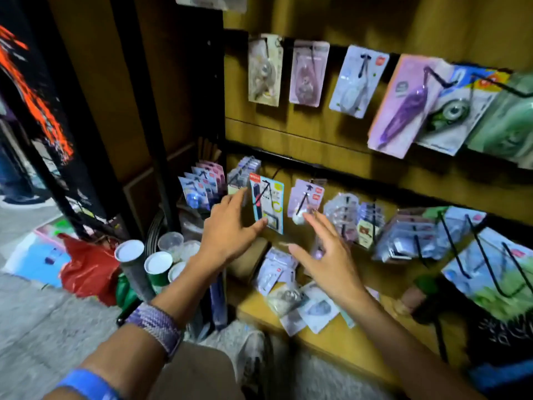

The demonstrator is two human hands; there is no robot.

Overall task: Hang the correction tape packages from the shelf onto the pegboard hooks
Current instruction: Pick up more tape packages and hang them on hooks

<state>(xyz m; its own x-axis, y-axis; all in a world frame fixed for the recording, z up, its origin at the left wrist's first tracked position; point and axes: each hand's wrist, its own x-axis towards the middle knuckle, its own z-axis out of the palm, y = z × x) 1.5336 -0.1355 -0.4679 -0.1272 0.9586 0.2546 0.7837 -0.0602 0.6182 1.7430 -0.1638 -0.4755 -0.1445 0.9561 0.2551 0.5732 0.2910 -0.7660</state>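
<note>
Shelf packages (291, 295) blurred, perhaps overlapping.

This is a small stationery shop. Carded blister packages (359, 80) hang in rows from black hooks (450, 241) on a yellow-brown display wall (317, 131), more loose packs (288, 293) lie on the low shelf (340, 342) beneath, and stock crowds the floor (34, 321) beside it.

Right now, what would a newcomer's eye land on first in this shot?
Two bare hands reaching at the pegboard: the left hand touches a blue-edged carded package on the lower row, and the open right hand hovers near a lilac carded package. Below them, loose pale packages lie on the yellow shelf.
</note>
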